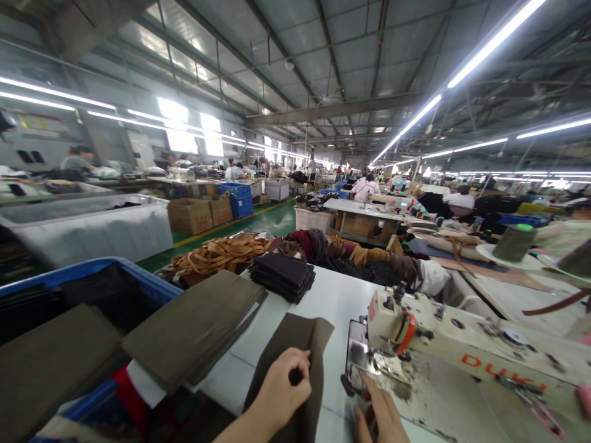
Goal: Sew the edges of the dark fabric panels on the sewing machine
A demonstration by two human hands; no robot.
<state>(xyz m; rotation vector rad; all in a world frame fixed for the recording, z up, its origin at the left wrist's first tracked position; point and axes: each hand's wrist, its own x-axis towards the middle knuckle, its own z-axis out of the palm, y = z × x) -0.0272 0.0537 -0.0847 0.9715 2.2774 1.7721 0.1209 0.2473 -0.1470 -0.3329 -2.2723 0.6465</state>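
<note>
My left hand (282, 386) is closed in a pinch on a folded piece of dark brown fabric (295, 341) lying on the white table (332, 295). To its right my right hand (381, 415) rests low beside the sewing machine's needle area (376, 363), fingers stretched out, partly cut off by the bottom edge. The cream sewing machine (462, 344) stands on the table's right side.
A stack of olive-brown panels (194, 326) lies at left, overhanging a blue bin (92, 277). A small pile of black pieces (282, 275) sits further back, with tan straps (221, 252) and mixed cloth behind. Other workers sit at distant tables.
</note>
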